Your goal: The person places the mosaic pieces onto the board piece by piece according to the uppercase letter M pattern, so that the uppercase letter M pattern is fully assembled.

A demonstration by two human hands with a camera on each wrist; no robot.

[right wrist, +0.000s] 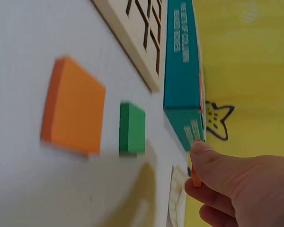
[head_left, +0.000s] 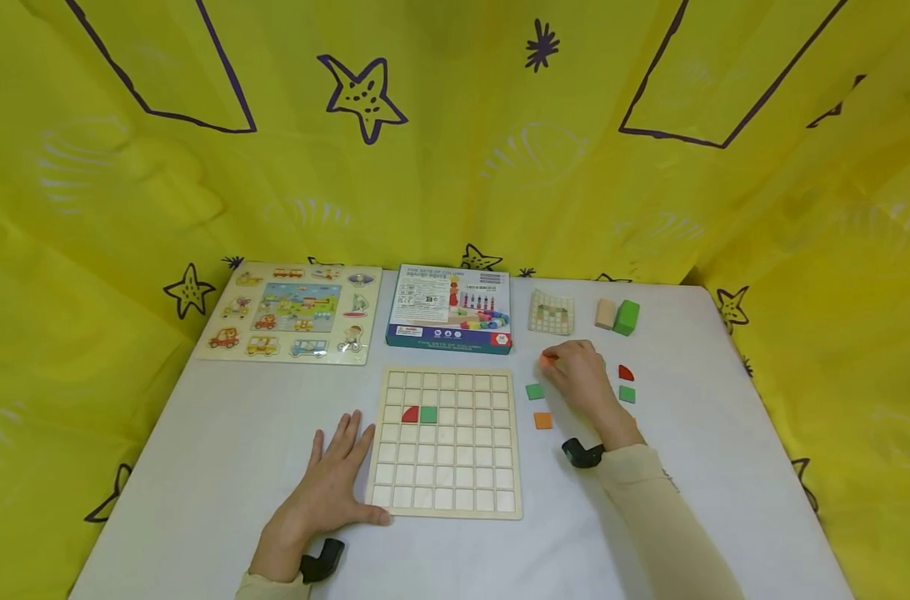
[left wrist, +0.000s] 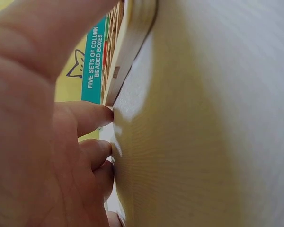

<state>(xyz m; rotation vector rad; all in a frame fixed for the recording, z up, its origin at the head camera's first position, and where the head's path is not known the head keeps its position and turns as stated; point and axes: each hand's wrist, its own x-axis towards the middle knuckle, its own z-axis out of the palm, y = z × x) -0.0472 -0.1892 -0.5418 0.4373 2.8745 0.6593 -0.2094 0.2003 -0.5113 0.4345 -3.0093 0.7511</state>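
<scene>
My right hand (head_left: 581,379) pinches a small orange tile (right wrist: 196,177) between thumb and fingers, above the table to the right of a wooden grid board (head_left: 455,514). A green square tile (head_left: 535,391) and an orange square tile (head_left: 542,421) lie beneath and left of that hand. In the board's grid sit a red quarter-circle tile (head_left: 411,414) and, beside it, a green square tile (head_left: 428,414). With fingers spread, my left hand (head_left: 327,487) rests on the table along the board's left edge, its thumb at the near left corner.
Right of my right hand lie a red quarter-circle tile (head_left: 626,372) and a green tile (head_left: 627,394). Behind are a picture puzzle (head_left: 327,348), a bead box (head_left: 449,340), a pattern card (head_left: 552,312), a plain wooden block (head_left: 605,313) and a green block (head_left: 627,317).
</scene>
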